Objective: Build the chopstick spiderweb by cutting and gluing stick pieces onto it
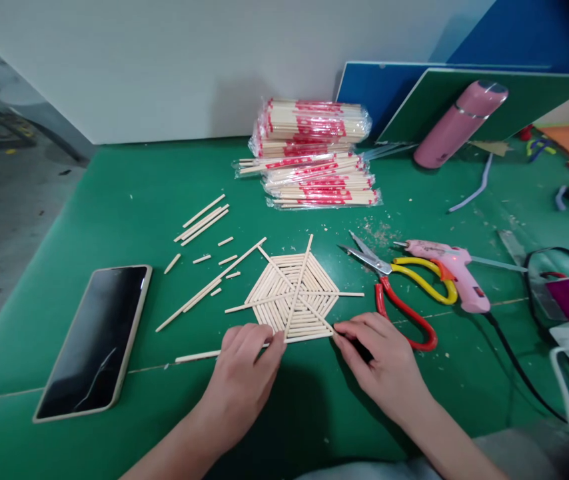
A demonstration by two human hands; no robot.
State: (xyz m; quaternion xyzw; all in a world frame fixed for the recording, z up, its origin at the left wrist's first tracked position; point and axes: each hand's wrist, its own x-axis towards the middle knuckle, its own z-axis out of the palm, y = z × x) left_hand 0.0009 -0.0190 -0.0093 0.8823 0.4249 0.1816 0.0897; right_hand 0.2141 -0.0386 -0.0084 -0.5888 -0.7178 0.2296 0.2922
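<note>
A hexagonal web of wooden chopsticks point(264, 291) lies flat on the table, with crossing sticks over its rings. Along its near edge runs a chopstick point(197, 357) whose left end sticks out well past the web. My left hand point(249, 367) is closed on this chopstick near the web's lower left corner; the fingers cover part of it. At the lower right corner, my right hand point(379, 360) pinches the chopstick's other end, where it meets a spoke. Left of the web lie loose cut sticks point(204, 224) and several short pieces point(202, 259).
Scissors point(389, 268) lie open right of the web, beside a pink glue gun point(444, 263). Wrapped chopstick packs point(314, 150) are stacked behind. A phone point(95, 340) lies at left. A pink flask point(459, 127) leans against boards. Cables point(519, 373) run along the right.
</note>
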